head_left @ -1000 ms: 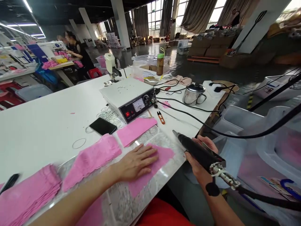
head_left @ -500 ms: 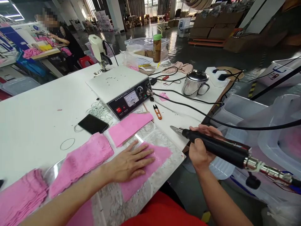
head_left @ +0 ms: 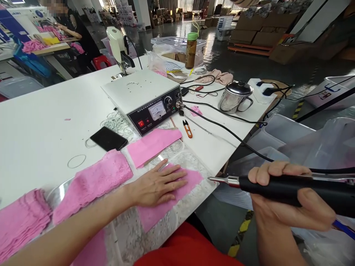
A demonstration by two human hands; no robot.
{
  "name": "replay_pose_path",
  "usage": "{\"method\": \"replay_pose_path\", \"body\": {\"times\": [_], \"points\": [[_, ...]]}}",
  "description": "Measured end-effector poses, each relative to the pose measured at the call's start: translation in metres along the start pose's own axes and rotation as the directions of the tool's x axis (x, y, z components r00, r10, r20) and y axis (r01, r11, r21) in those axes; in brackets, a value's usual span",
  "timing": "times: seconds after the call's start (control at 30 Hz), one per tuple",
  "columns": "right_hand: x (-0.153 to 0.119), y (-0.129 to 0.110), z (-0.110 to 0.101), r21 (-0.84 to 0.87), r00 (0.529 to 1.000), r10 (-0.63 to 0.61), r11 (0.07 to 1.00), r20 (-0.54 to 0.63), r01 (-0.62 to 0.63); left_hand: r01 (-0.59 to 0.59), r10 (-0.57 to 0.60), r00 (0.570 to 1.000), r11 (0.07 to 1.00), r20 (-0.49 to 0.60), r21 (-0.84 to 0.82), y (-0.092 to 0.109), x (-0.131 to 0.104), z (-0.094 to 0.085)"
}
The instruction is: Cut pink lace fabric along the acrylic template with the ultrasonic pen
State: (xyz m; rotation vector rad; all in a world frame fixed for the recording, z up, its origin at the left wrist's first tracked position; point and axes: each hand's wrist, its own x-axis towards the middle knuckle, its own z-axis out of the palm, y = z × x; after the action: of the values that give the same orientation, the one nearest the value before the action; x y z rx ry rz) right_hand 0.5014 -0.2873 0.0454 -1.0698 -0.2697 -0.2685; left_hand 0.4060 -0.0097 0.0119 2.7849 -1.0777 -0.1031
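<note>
My left hand (head_left: 158, 184) lies flat, fingers spread, on a piece of pink fabric (head_left: 151, 216), which rests on a clear, scuffed sheet (head_left: 130, 240) at the table's front edge. In my right hand (head_left: 288, 203) is a black handheld ultrasonic cutter (head_left: 269, 186), fingers wrapped round its barrel. Its metal tip points left, beside the sheet's right corner and apart from the fabric. Just behind the left hand lies another pink fabric strip (head_left: 155, 146). Stacked pink pieces with scalloped edges (head_left: 94, 184) sit to the left, and a further pink stack (head_left: 24, 225) is at the far left.
Behind the fabric stands a control box (head_left: 155, 111) with a dial, its cable running right. Around it are a black phone (head_left: 108, 139), orange thread snips (head_left: 187, 128), a steel mug (head_left: 235, 96) and a bottle (head_left: 191, 51). Plastic bins (head_left: 280, 129) stand at right. A person (head_left: 74, 33) sits far left.
My right hand has moved right and nearer the camera with the ultrasonic cutter, which now lies more level. My left hand stays flat on the pink fabric. The view has shifted slightly.
</note>
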Motion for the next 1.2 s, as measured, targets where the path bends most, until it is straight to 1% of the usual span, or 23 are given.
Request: {"method": "replay_pose_path", "body": {"times": [0.13,0.27,0.33,0.5,0.7,0.9,1.03,1.2], "points": [[-0.004,0.005,0.005,-0.033,0.997,-0.024,0.999,0.073,0.027,0.007,-0.006,1.000,1.000,0.008,-0.022,0.000,0.000,-0.001],[-0.006,0.012,0.006,-0.012,0.988,-0.058,0.998,0.142,0.061,0.001,-0.001,1.000,1.000,0.018,0.006,0.001,0.001,-0.002],[-0.006,0.014,0.005,-0.011,0.985,-0.066,0.998,0.158,0.069,-0.005,0.005,1.000,1.000,0.010,0.022,0.001,0.002,-0.001],[-0.007,0.015,0.007,-0.045,0.983,-0.070,0.996,0.169,0.079,-0.019,0.019,1.000,0.999,-0.006,0.035,0.001,0.002,-0.001],[-0.007,0.017,0.010,-0.071,0.980,-0.074,0.994,0.183,0.089,-0.018,0.018,1.000,1.000,-0.018,0.005,0.001,0.003,-0.003],[-0.007,0.017,0.012,-0.180,0.980,-0.068,0.978,0.188,0.103,-0.017,0.017,1.000,1.000,0.005,0.023,0.001,0.002,-0.002],[-0.007,0.017,0.011,-0.151,0.980,-0.043,0.986,0.195,0.073,-0.021,0.021,1.000,0.999,-0.002,0.032,0.001,0.002,0.000],[-0.006,0.016,0.011,-0.048,0.981,-0.019,0.998,0.192,0.028,-0.016,0.015,1.000,0.999,0.014,0.033,0.001,0.002,0.000]]}}
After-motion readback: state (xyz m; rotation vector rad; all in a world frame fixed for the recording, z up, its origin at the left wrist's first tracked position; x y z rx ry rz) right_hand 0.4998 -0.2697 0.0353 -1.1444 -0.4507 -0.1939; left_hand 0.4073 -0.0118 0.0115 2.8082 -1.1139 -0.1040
